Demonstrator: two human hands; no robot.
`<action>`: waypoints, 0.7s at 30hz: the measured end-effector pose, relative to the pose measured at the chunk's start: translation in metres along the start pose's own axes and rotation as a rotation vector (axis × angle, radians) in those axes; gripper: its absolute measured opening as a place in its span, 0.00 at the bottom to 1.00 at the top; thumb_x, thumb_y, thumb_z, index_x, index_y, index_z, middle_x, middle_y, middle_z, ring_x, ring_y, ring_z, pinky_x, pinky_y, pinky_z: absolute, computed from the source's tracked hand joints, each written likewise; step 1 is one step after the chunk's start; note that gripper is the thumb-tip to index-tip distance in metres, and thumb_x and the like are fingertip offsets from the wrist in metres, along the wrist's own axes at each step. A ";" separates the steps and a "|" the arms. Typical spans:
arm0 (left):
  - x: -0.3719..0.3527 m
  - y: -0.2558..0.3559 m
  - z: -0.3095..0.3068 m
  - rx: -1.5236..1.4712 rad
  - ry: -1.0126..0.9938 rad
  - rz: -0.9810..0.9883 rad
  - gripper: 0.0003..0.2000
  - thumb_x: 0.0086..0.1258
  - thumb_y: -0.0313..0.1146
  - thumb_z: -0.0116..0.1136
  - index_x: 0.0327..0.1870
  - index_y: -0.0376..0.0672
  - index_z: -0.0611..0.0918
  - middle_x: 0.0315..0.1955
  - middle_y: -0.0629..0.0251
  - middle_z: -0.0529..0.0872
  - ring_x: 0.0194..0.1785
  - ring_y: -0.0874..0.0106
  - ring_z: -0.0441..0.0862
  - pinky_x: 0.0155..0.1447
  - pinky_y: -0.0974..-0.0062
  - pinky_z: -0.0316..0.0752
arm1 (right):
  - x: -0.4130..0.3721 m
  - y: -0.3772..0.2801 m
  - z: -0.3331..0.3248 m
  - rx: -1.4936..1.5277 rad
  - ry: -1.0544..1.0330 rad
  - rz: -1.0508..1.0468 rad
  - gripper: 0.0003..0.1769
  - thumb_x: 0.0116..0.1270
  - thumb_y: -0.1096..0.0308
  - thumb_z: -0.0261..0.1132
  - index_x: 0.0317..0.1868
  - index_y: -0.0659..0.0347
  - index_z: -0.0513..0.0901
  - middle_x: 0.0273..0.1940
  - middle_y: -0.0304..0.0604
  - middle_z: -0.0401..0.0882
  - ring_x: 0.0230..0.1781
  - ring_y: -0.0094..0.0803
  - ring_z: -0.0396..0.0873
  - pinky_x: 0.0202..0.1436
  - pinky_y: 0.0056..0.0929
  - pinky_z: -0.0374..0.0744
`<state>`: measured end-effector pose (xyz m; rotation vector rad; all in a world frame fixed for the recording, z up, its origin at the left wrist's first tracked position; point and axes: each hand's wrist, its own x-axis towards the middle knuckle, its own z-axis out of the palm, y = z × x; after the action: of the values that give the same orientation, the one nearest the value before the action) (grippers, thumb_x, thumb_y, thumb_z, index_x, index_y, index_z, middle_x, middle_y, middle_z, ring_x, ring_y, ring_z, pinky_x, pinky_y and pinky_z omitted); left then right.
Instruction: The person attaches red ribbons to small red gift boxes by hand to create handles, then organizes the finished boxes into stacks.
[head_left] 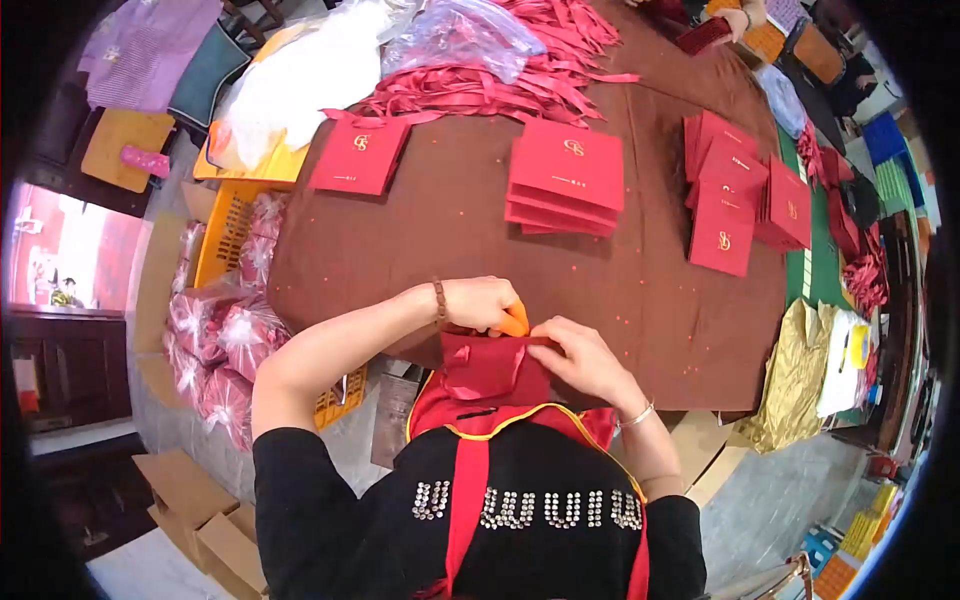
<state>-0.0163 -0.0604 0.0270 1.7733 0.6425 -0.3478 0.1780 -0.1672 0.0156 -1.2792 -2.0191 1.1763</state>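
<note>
A red bag or folder [487, 366] is held upright at the table's near edge, close to my body. My left hand [482, 304] is closed at its upper left edge, beside a small orange item [514, 319] at the fingertips. My right hand [580, 358] pinches the upper right edge. Beyond my hands lies a stack of red cards or bags with gold print [566, 175]. One more red piece [358, 157] is at the upper left, and several overlapping ones [724, 200] lie on the right.
Red ribbons [480, 92] and clear plastic heap at the brown table's [400, 245] far side. Yellow crates [216, 240] and bagged red goods [228, 350] stand left. Gold wrapping [792, 365] lies right. Another person's hand [735, 22] shows at the far right.
</note>
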 end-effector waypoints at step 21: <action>0.020 -0.032 0.019 -0.261 0.085 0.080 0.09 0.58 0.34 0.58 0.34 0.41 0.86 0.19 0.70 0.80 0.21 0.80 0.72 0.26 0.79 0.67 | -0.002 0.014 0.026 0.133 0.187 0.075 0.11 0.55 0.69 0.69 0.34 0.66 0.79 0.33 0.45 0.77 0.34 0.37 0.78 0.38 0.29 0.75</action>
<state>-0.0172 -0.0672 -0.0149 1.5640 0.6443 -0.1271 0.1663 -0.1773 -0.0093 -1.3545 -1.7446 1.1575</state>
